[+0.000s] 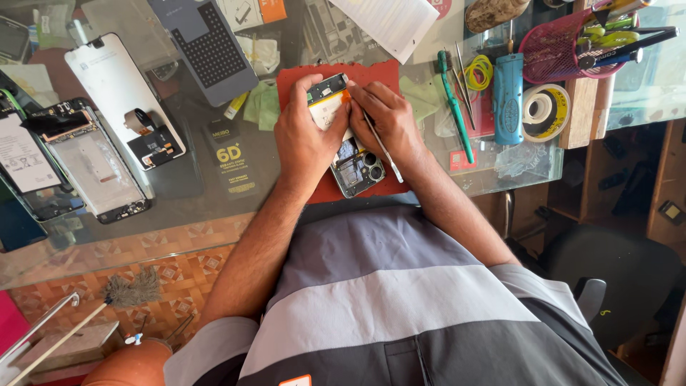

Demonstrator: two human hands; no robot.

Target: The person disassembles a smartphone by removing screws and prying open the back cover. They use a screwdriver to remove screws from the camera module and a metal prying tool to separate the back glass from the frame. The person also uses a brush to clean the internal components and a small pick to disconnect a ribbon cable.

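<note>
An opened phone with its back off lies on a red mat on the glass table, camera end toward me. My left hand grips the phone's left side and covers its middle. A thin metal tool sits between the fingers of my right hand, its tip pressed down near the phone's upper part by the battery. The two hands touch over the phone.
Disassembled phones and a white back cover lie at left. A green toothbrush, blue case, tape roll and pink pen basket stand at right. The table's edge is close to my body.
</note>
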